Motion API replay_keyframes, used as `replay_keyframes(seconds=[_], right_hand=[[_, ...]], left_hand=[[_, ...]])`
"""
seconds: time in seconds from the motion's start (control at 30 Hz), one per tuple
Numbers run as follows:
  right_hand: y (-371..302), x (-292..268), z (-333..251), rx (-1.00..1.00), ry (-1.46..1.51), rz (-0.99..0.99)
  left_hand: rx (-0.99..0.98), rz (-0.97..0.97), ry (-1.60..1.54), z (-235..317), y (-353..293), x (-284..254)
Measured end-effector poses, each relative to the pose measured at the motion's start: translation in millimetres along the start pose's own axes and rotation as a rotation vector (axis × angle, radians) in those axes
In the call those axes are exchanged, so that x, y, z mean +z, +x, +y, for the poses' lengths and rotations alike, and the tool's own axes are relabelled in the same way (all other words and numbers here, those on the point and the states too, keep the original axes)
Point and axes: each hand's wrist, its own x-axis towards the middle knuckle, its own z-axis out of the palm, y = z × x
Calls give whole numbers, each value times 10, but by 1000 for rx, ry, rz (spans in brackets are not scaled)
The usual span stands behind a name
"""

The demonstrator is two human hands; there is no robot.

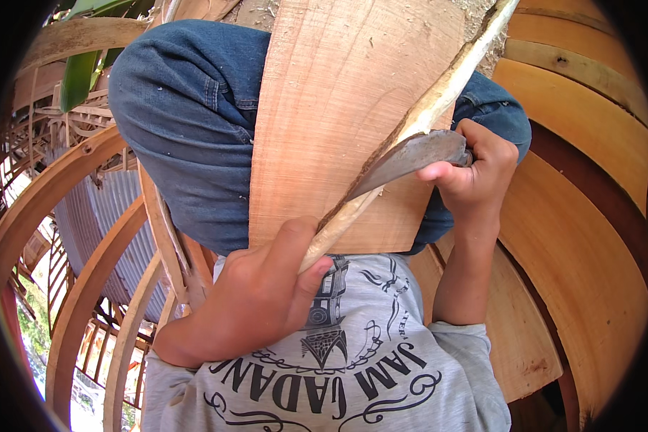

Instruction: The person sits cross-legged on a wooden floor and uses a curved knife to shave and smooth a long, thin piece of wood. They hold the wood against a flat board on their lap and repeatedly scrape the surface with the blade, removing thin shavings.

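Observation:
My left hand (270,288) is closed round the near end of a long, pale wooden stick (432,101) with strips of dark bark along one side. The stick slants up and to the right, over a broad flat board (324,129) lying on my lap. In my right hand (479,162) is a curved, dark-bladed knife (414,157), its handle mostly hidden by my fingers. The blade lies along the stick near its middle, its tip toward my left hand. The stick's far end runs out at the top edge.
Curved planks (576,245) rise on my right. Bent wooden ribs (86,309) arch along my left, with corrugated metal sheeting (115,230) beyond them. Green leaves (83,75) hang at the upper left. Wood shavings lie by the board's far end. My crossed legs (187,129) flank the board.

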Motion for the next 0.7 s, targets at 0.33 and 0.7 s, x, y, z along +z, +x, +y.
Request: replay_keyframes(seconds=[0.33, 0.7], right_hand=[[1, 39, -95, 49, -3, 4], [-56, 84, -365, 272, 30, -170]], left_hand=[[-6, 71, -2, -27, -38, 40], [-18, 126, 34, -186, 11, 76]])
